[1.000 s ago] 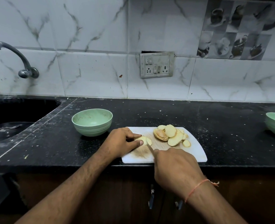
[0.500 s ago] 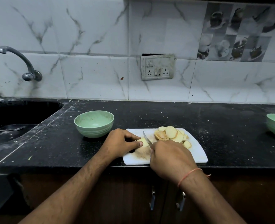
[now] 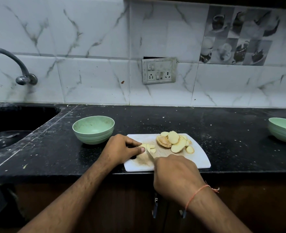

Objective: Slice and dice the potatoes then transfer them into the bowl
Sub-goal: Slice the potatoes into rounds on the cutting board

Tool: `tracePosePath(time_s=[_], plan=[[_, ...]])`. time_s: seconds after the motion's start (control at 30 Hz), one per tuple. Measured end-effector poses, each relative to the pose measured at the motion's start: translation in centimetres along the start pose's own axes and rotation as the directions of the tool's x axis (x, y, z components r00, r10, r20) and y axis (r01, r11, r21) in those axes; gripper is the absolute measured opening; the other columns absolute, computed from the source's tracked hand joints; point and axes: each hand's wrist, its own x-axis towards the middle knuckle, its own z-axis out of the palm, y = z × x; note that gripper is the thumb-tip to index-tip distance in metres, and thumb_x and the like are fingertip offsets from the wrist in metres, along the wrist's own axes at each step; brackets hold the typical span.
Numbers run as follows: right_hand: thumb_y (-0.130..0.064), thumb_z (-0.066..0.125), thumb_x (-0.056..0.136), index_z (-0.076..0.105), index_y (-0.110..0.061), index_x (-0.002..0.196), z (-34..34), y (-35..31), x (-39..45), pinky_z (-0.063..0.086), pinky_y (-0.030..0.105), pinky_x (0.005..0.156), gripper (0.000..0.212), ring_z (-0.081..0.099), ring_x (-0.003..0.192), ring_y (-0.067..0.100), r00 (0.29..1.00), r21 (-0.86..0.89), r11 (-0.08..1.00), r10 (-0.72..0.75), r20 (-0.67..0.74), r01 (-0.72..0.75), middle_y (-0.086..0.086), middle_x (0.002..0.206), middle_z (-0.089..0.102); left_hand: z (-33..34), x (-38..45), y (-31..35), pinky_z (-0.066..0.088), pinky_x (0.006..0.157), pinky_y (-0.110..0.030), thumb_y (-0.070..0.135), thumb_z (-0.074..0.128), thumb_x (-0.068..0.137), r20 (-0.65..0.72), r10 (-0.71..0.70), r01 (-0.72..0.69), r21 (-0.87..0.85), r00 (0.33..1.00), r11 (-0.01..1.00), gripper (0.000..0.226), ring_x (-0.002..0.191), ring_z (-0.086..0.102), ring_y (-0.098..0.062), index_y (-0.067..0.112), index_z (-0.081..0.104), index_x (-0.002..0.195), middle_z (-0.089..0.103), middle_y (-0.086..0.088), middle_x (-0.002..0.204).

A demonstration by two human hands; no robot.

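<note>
I see the pale peeled potato piece [image 3: 144, 146] on the white plastic cutting board [image 3: 201, 161], pinned under my left hand [image 3: 122, 148]. My right hand [image 3: 175, 174] grips the steel knife [image 3: 149, 154], blade just right of the piece, pointing away from me.

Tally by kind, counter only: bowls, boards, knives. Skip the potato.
Green bowls: 2, one left of the board, one at the right edge
White cutting boards: 1
Knives: 1, gripped by the right hand
Total: 4
</note>
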Motion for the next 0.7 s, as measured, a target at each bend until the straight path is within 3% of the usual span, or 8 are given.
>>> tracePosePath(time_s=[0.17, 0.3, 0.4, 0.47, 0.6, 0.7], plan=[[-0.034, 0.046, 0.098, 0.062, -0.024, 0.107, -1.0, 0.6, -1.1, 0.036, 0.034, 0.072, 0.021, 0.06, 0.103, 0.027, 0.998, 0.036, 0.998, 0.044, -0.05, -0.042, 0.002, 0.105, 0.064, -0.3, -0.2, 0.3, 0.046, 0.064, -0.008, 0.043, 0.089, 0.083, 0.021, -0.013, 0.013, -0.003, 1.0, 1.0, 0.012, 0.069, 0.072, 0.006, 0.037, 0.086, 0.092, 0.077, 0.016, 0.071], [-0.028, 0.045, 0.096, 0.055, -0.025, 0.093, -1.2, 0.4, 0.3, 0.035, 0.033, 0.069, 0.011, 0.051, 0.087, 0.028, 0.995, 0.096, 0.993, 0.075, -0.069, -0.069, 0.005, 0.096, 0.061, -0.6, -0.3, 0.4, 0.048, 0.067, -0.015, 0.035, 0.08, 0.091, 0.043, -0.047, 0.047, -0.004, 0.998, 0.999, 0.008, 0.07, 0.07, 0.008, 0.037, 0.085, 0.085, 0.078, 0.019, 0.075], [-0.029, 0.046, 0.096, 0.063, -0.023, 0.101, -0.8, 0.0, 1.7, 0.037, 0.032, 0.071, 0.02, 0.049, 0.087, 0.027, 0.994, 0.124, 0.988, 0.096, -0.05, -0.089, 0.004, 0.103, 0.065, -0.9, -0.6, 0.5, 0.05, 0.073, -0.012, 0.028, 0.085, 0.086, 0.069, -0.086, 0.091, -0.081, 0.994, 0.993, 0.01, 0.075, 0.074, 0.003, 0.031, 0.086, 0.096, 0.079, 0.011, 0.073], [-0.03, 0.046, 0.097, 0.065, -0.022, 0.106, -0.6, -0.4, 2.6, 0.038, 0.032, 0.072, 0.023, 0.047, 0.086, 0.026, 0.994, 0.127, 0.987, 0.101, -0.03, -0.096, 0.003, 0.104, 0.066, -1.0, -0.6, 0.4, 0.054, 0.079, -0.018, 0.029, 0.088, 0.084, 0.079, -0.091, 0.1, -0.11, 0.993, 0.989, 0.011, 0.076, 0.076, -0.001, 0.029, 0.086, 0.094, 0.079, 0.006, 0.073], [-0.027, 0.046, 0.097, 0.063, -0.021, 0.114, -0.8, -1.3, 4.0, 0.038, 0.033, 0.076, 0.025, 0.054, 0.095, 0.027, 0.995, 0.118, 0.988, 0.099, 0.019, -0.101, 0.005, 0.113, 0.065, -1.0, -0.2, 0.0, 0.059, 0.086, -0.033, 0.034, 0.089, 0.082, 0.102, -0.1, 0.111, -0.107, 0.99, 0.988, 0.011, 0.077, 0.075, -0.004, 0.032, 0.086, 0.093, 0.08, 0.005, 0.075], [-0.024, 0.048, 0.098, 0.062, -0.019, 0.122, -0.7, -2.2, 4.3, 0.039, 0.033, 0.078, 0.029, 0.06, 0.114, 0.028, 0.996, 0.101, 0.992, 0.077, 0.047, -0.081, 0.006, 0.123, 0.065, -0.9, -0.1, -0.1, 0.06, 0.084, -0.033, 0.034, 0.089, 0.082, 0.099, -0.093, 0.102, -0.096, 0.991, 0.99, 0.012, 0.077, 0.075, -0.003, 0.033, 0.086, 0.094, 0.08, 0.007, 0.076]])
